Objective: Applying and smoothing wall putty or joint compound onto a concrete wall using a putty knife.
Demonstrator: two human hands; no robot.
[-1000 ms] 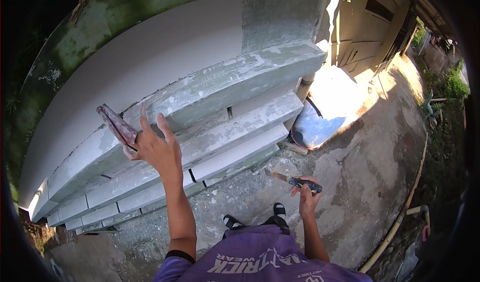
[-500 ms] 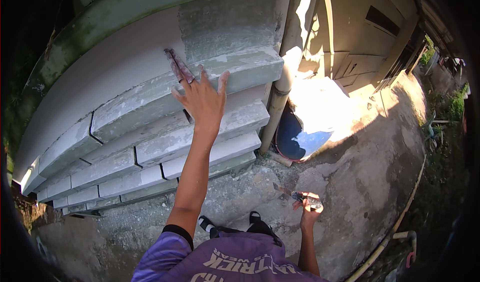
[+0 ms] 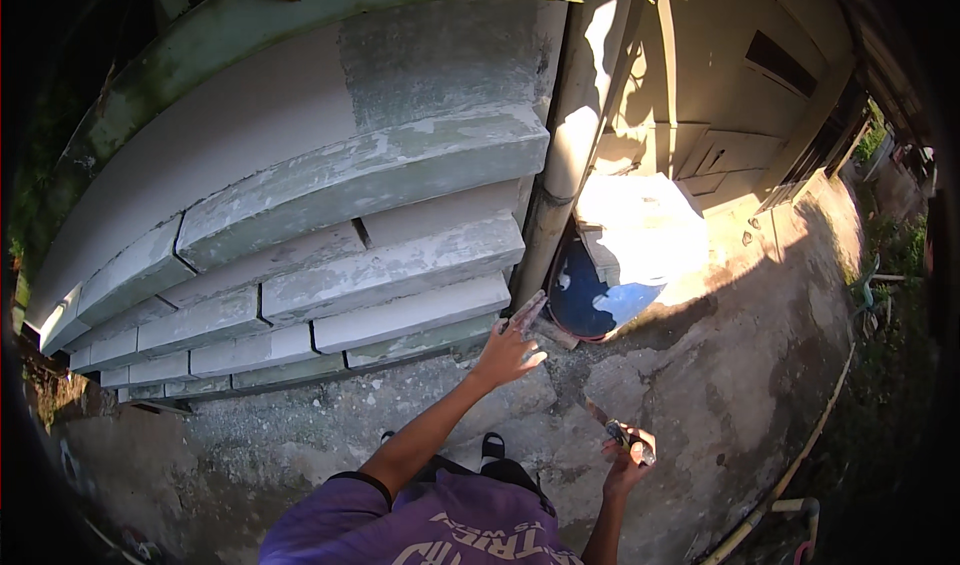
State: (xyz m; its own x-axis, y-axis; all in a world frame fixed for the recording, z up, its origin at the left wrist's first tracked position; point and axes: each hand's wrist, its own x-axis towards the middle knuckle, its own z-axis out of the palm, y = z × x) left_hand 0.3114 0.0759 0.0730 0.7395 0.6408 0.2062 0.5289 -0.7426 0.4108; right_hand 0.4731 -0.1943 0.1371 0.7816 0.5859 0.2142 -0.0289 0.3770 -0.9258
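Note:
My left hand (image 3: 507, 354) is beside the right end of the lower blocks, at the foot of the pipe. From its fingers sticks a narrow reddish strip (image 3: 530, 310) smeared with white dust, perhaps folded sandpaper; its exact kind is unclear. My right hand (image 3: 630, 455) is low on the right, closed round the dark handle of a putty knife (image 3: 603, 418), whose blade points up and left. The stepped wall of pale grey-green blocks (image 3: 390, 180) fills the left side. White filler patches its top ledge, and dark gaps show between blocks.
A pale upright pipe (image 3: 548, 220) stands at the wall's right end. Beside it, a blue tub (image 3: 585, 290) holds a sunlit white sack or sheet (image 3: 645, 220). Rough concrete (image 3: 700, 395) lies underfoot. A long thin pole (image 3: 800, 450) runs along the right edge, near plants.
My left hand has left the top ledge and come down and right, still with the strip. My right hand has lowered slightly with the putty knife. The view has shifted a little.

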